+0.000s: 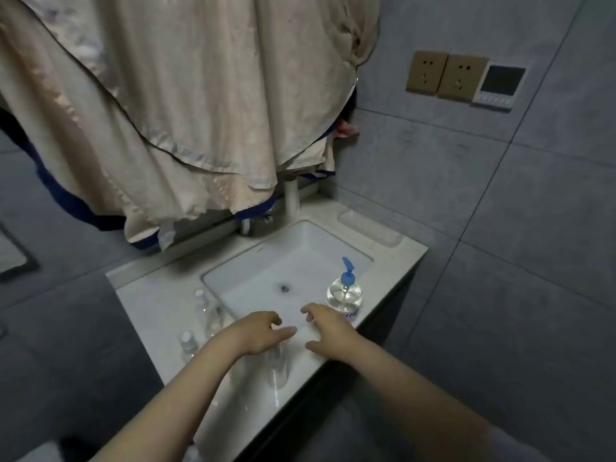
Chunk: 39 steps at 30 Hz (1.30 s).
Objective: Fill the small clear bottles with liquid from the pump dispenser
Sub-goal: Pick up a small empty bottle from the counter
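1. Standing at the near right corner of the pale stone counter (160, 295), your round clear pump dispenser (345, 295) has a blue pump head, a label low on its front, and clear liquid inside.
2. Small clear plastic bottles (188, 341) stand left of the white rectangular sink (300, 255) and along the counter's front edge; how full they are you cannot tell.
3. Your left hand (263, 335) hovers loosely spread above one clear bottle (277, 365), holding nothing.
4. Your right hand (328, 331) is spread too, just beside the dispenser.
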### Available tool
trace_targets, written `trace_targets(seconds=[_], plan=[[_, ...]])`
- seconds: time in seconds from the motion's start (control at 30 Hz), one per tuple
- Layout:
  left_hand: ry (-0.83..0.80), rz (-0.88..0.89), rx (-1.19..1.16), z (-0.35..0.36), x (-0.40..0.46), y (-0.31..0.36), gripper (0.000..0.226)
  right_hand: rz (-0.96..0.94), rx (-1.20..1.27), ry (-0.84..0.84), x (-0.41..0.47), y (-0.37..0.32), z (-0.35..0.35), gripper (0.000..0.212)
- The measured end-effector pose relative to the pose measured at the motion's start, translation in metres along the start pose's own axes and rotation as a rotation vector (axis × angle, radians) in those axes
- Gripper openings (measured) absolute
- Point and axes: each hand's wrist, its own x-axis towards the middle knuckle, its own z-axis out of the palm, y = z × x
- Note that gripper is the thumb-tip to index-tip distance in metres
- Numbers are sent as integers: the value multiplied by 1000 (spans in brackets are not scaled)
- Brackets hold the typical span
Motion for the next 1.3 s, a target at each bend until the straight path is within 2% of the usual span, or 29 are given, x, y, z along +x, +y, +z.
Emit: trace_targets(seconds=[0.1,0.17,0.3,0.4,0.57,0.67,1.0,1.13,1.3], plan=[[-48,-23,76,7,-2,-3,78,54,46,-134,-6,-1,17,71],[-51,-3,151,10,-2,-6,77,69,90,-188,-7,-2,29,72],[48,55,188,12,-2,-7,49,73,238,-209,-8,-3,47,70],[89,106,155,14,-3,-6,31,46,298,-173,-8,-3,60,59],[145,155,145,16,-2,-5,16,58,368,-105,-8,-5,70,41],[181,183,130,14,2,-4,17,73,431,-78,-6,-5,68,39],[288,275,-184,-8,29,19,19,116,717,-20,7,8,33,25],[313,307,-257,-7,38,29,26,151,745,87,6,9,29,31],[313,250,-507,-7,47,40,23,249,780,208,12,10,23,39]])
